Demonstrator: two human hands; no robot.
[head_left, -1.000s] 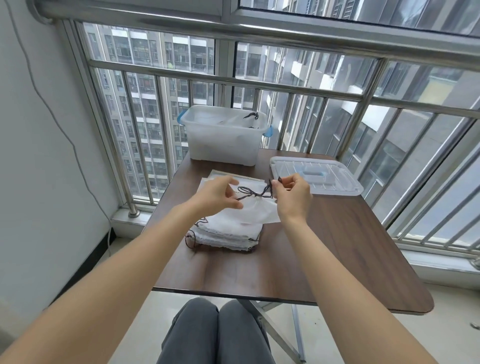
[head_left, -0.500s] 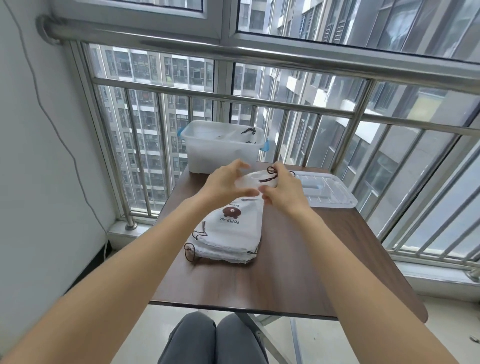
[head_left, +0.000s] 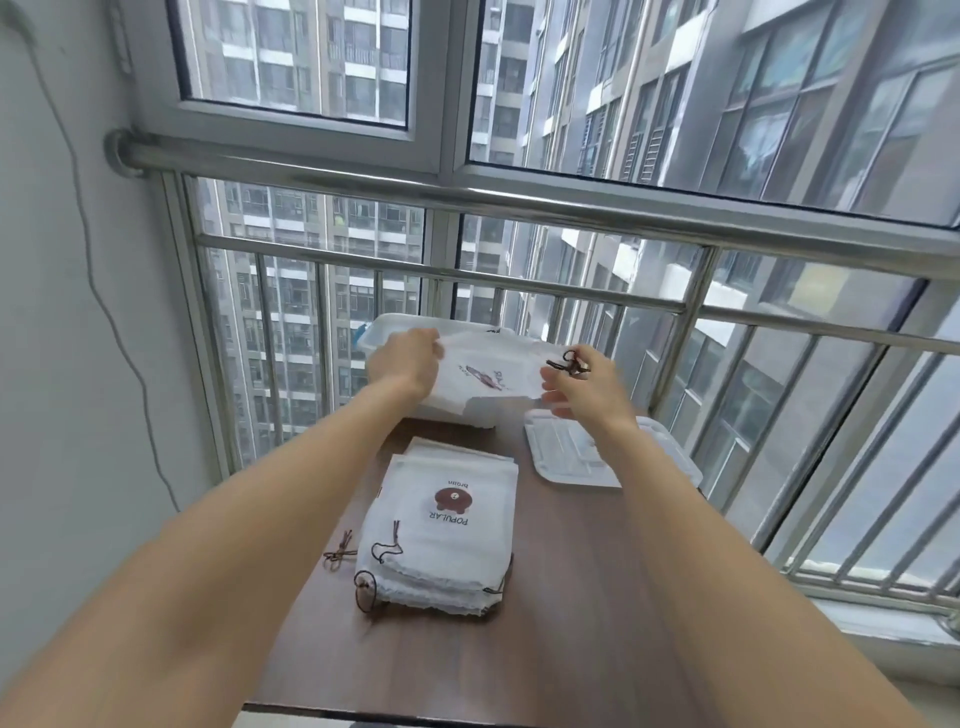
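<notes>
White soft fabric drawstring bag (head_left: 483, 376) held above translucent plastic bin (head_left: 378, 330), 12 o'clock on brown table (head_left: 571, 597). Left edge gripped by left hand (head_left: 406, 364); dark cord (head_left: 568, 362) pinched by right hand (head_left: 589, 392). Judged light, limp, unbreakable; best taken at edges or cord.

Illumination: diffuse daylight enters through the window (head_left: 727, 104) from 10 to 3 o'clock. Exposure is bright, cool in tone and low in contrast.

The wall (head_left: 62, 364) at 9 o'clock reads a duller grey. The bench (head_left: 597, 623) carries a pale sheen, and the stack (head_left: 441, 530) casts only a thin, soft shadow at its 6 o'clock edge.

Sharpness: the right hand (head_left: 582, 384) is smeared at the fingers, the left hand (head_left: 402, 364) less so. The print on the pouch (head_left: 488, 374) is unreadable through blur, while the stack print is legible.

Distortion: wide-angle. The rail (head_left: 519, 200) slopes and bows, and the forearms (head_left: 208, 597) swell toward 7 and 5 o'clock.
</notes>
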